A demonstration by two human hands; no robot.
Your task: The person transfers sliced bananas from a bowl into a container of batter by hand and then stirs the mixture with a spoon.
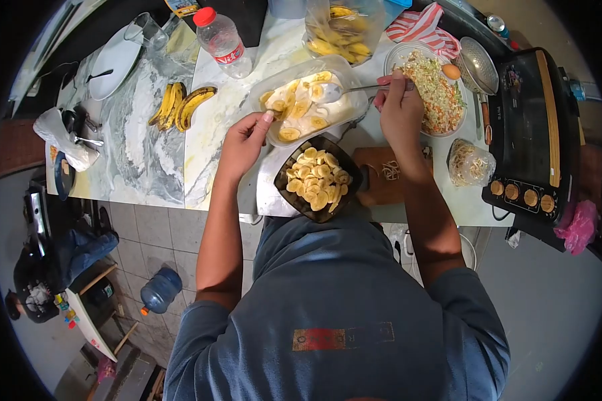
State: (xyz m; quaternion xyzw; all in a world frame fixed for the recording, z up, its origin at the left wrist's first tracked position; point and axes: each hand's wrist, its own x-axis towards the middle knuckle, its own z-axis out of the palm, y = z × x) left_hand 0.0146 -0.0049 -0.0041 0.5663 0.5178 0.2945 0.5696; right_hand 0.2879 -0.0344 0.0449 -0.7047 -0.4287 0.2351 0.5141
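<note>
A clear plastic container [360, 107] holds banana slices [299, 108] in a white creamy mixture. My right hand [403, 110] grips the handle of a metal spoon [364, 88], whose bowl lies in the white mixture. At the container's left corner, the thumb and fingers of my left hand [246, 144] are pinched together; what they hold is too small to make out. Just below, a dark square bowl [289, 190] is heaped with more banana slices [316, 177]. It stands at the counter's front edge, close to my body.
Bananas [170, 107] and a red-capped plastic bottle [222, 43] stand left of the container. Behind it is a bag of bananas [341, 33]. To the right are a plate of shredded vegetables [435, 93] with an egg, a cutting board [374, 190], a bag of sprouts [471, 162] and a toaster oven [525, 127].
</note>
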